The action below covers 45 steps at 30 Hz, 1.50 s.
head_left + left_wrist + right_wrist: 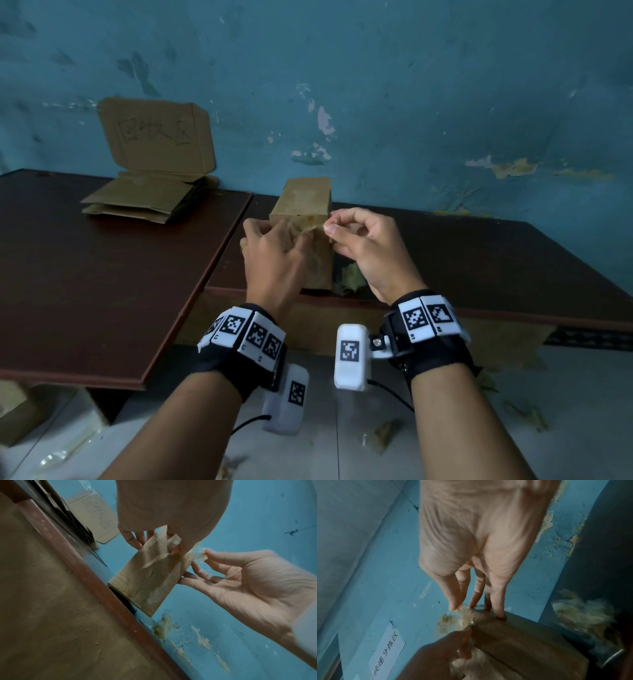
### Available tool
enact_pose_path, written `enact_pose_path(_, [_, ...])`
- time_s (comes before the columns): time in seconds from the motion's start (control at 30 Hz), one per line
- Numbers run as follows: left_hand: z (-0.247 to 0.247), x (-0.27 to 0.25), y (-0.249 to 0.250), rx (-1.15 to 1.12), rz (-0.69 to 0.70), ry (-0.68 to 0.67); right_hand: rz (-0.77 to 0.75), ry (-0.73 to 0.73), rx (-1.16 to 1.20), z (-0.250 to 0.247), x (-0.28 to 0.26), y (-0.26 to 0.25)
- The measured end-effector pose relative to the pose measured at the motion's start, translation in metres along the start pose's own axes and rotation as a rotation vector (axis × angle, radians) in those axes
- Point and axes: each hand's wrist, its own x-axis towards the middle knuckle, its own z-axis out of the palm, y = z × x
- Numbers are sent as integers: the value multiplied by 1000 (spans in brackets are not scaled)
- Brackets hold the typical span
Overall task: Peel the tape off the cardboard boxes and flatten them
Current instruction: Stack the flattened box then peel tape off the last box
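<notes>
A small brown cardboard box stands upright on the dark table, close to the blue wall. My left hand grips its top near edge, fingers on the left side and thumb on the front face. My right hand pinches a strip of clear tape between thumb and forefinger at the box's upper right corner. Its other fingers rest on the box's top edge. The tape is partly lifted and wrinkled, still stuck to the box.
A crumpled wad of peeled tape lies on the table right of the box. Flattened cardboard is stacked at the back left under a leaning cardboard sign. Scraps of tape lie on the floor.
</notes>
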Motion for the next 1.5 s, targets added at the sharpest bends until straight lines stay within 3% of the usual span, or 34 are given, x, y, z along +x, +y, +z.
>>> enact_pose_path(0.4, [1,3,0,-213,-60,-101,-69,56,-178,4,7,12])
enact_pose_path(0.53, [2,5,-2,-199,-19,-173,-71,151,-303,2,5,6])
enact_pose_path(0.67, [10,8,-4,-287,-46,-98,-82,215,-365,6,3,3])
enact_pose_path(0.8, [11,12,-9,-198,-38,-63,-116,269,-333,10,4,4])
enact_pose_path(1.1, [5,18,-15,-299,-101,-30,-173,62,-503,4,-2,-1])
enact_pose_path(1.3, [4,9,-6,-361,-99,-83,-303,180,-663,11,2,9])
enact_pose_path(1.5, [4,11,-4,-506,-227,-56,-261,173,-684,14,4,9])
